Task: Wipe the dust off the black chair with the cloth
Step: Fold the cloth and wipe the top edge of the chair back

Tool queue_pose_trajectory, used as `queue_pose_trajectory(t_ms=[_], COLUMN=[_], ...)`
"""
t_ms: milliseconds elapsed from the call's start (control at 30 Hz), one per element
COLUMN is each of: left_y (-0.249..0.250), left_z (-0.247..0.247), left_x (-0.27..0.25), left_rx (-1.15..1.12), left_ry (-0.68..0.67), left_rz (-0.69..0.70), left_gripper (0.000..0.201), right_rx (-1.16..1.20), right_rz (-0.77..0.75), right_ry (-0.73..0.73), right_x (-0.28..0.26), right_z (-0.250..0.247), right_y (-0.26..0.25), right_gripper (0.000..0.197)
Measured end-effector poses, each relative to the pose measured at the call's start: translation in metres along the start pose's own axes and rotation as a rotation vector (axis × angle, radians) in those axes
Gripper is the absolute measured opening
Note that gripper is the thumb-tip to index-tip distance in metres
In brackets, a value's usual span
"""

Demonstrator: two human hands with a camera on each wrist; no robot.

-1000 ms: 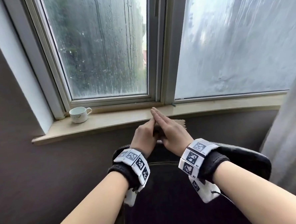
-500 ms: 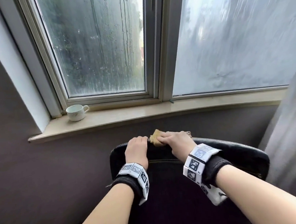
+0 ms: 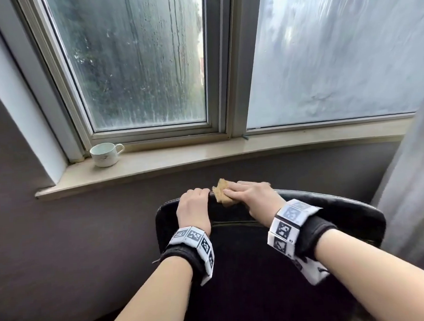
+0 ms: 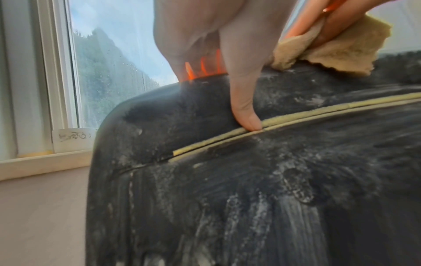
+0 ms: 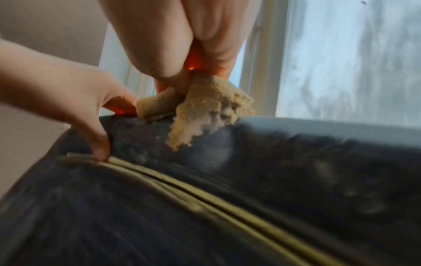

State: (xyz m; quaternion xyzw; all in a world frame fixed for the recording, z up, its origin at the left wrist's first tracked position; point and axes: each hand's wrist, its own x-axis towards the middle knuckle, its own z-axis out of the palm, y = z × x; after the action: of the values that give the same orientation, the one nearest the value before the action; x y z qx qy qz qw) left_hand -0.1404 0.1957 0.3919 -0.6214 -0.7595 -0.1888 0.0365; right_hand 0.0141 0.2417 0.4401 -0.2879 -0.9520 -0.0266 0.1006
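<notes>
While the left hand (image 3: 193, 206) curls over the top edge of the black chair (image 3: 353, 211), apparently to steady it, the right hand (image 3: 255, 198) pinches the tan cloth (image 3: 221, 193) against that same edge, seemingly to wipe dust along it.

Both forearms are bare. Each wrist wears a black knitted cuff (image 3: 179, 257) ringed by a band of white square panels (image 3: 194, 238) printed with black pixel-pattern markers (the right band (image 3: 288, 221) looks bulkier, with an extra panel hanging below).
</notes>
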Motion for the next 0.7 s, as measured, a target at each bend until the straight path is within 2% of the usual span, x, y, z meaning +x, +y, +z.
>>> queue_pose_trajectory(t_ms=[33,100,167,200,267,300,367,433,467,567,633,700], left_y=[-0.001,-0.003,-0.002,-0.001,0.003,0.004,0.004,0.005,0.004,0.002,-0.002,-0.005], left_z=[-0.001,0.000,0.001,0.001,0.000,0.001,0.002,0.001,0.001,0.002,0.001,0.001], left_x=[-0.001,-0.001,0.000,0.000,0.002,0.003,0.003,0.002,0.002,0.000,-0.003,-0.002], left_rx=[0.001,0.000,0.000,-0.002,-0.006,-0.002,0.018,0.028,0.035,0.052,0.057,0.058], left_ry=[-0.002,-0.006,-0.006,-0.002,-0.003,-0.005,-0.002,0.001,0.002,-0.002,-0.015,-0.033], left_rz=[0.005,0.008,0.001,-0.013,-0.046,-0.051,-0.060,-0.060,-0.053,-0.032,-0.007,0.007], left_gripper=[0.053,0.056,0.056,0.054,0.051,0.050,0.049,0.048,0.048,0.052,0.056,0.058], right_rx=[-0.039,-0.078,-0.088,-0.069,0.045,0.070,0.049,-0.038,-0.076,-0.062,-0.009,0.016], right_rz=[-0.021,-0.036,0.065,0.162,0.310,0.330,0.294,0.251,0.234,0.164,0.080,0.069], right_ry=[0.022,-0.040,-0.238,-0.275,-0.196,-0.134,-0.143,-0.284,-0.305,-0.171,-0.075,-0.095], right_x=[-0.006,-0.015,-0.013,-0.005,0.017,0.027,0.032,0.018,0.007,-0.016,-0.031,-0.046], right_z=[0.000,-0.001,-0.028,-0.042,-0.068,-0.074,-0.062,-0.030,-0.017,-0.007,-0.011,-0.010], right_y=[0.005,0.005,-0.003,-0.002,0.005,0.009,0.009,0.000,-0.005,-0.001,0.005,0.009], right_gripper=[0.065,0.062,0.043,0.036,0.033,0.036,0.043,0.056,0.062,0.067,0.062,0.054])
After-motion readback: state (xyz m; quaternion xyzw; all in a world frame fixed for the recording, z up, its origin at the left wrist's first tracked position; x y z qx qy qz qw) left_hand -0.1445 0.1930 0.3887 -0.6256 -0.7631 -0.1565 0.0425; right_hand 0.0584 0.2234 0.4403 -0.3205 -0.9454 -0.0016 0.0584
